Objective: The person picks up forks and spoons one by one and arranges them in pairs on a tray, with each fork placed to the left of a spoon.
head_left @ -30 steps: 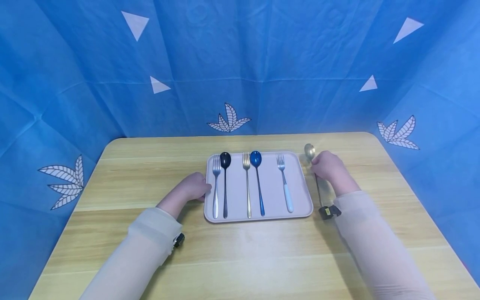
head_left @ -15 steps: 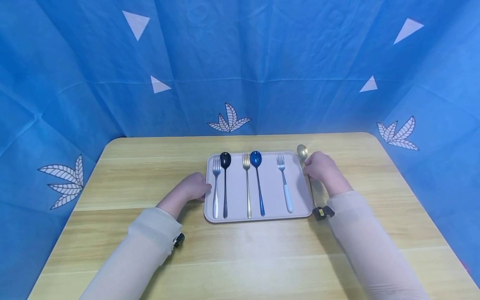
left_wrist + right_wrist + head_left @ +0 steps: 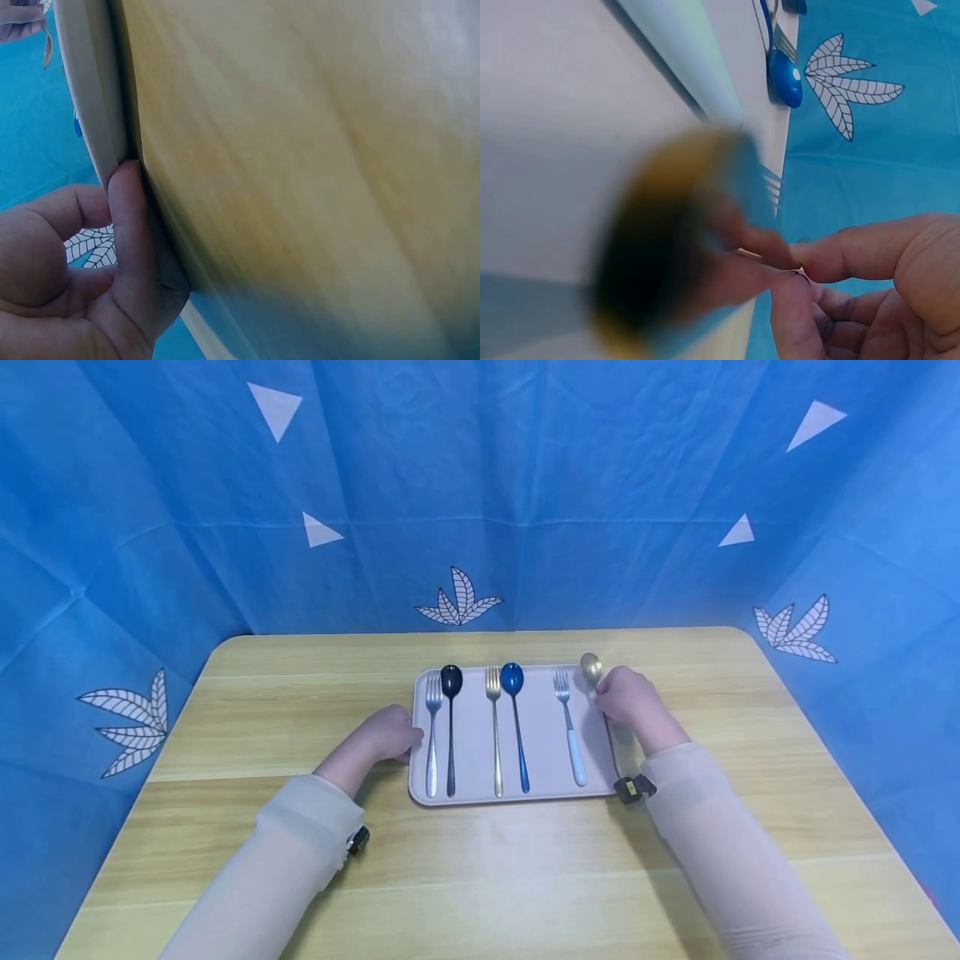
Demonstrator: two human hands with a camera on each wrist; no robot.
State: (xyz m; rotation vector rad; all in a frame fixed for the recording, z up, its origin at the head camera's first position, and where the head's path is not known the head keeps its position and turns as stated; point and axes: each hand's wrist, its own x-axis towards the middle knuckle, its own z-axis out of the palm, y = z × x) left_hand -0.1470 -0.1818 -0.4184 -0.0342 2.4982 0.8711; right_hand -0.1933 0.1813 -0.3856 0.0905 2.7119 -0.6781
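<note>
My left hand (image 3: 382, 732) grips the left rim of a pale pink tray (image 3: 540, 760); in the left wrist view its thumb and finger stand on either side of the tray edge. My right hand (image 3: 632, 700) pinches the handle of a gold spoon (image 3: 591, 667), whose bowl overlaps the tray's back right corner. Close to the right wrist camera its handle end (image 3: 652, 247) is a blur. Nearest to it on the tray lies a fork with a pale blue handle (image 3: 576, 758). Also there are a silver fork (image 3: 432, 735), black spoon (image 3: 451, 681), gold fork (image 3: 493, 689) and blue spoon (image 3: 512, 677).
The tray rests on a light wooden table (image 3: 480, 877). Behind and at both sides hangs a blue cloth (image 3: 480, 468) printed with white triangles and leaves. A small black wrist device (image 3: 634, 788) is at the right sleeve, close to the tray's front right corner.
The right hand has moved left with the gold spoon, from the table beside the tray to over its right edge. The left hand and the other cutlery have stayed in place.
</note>
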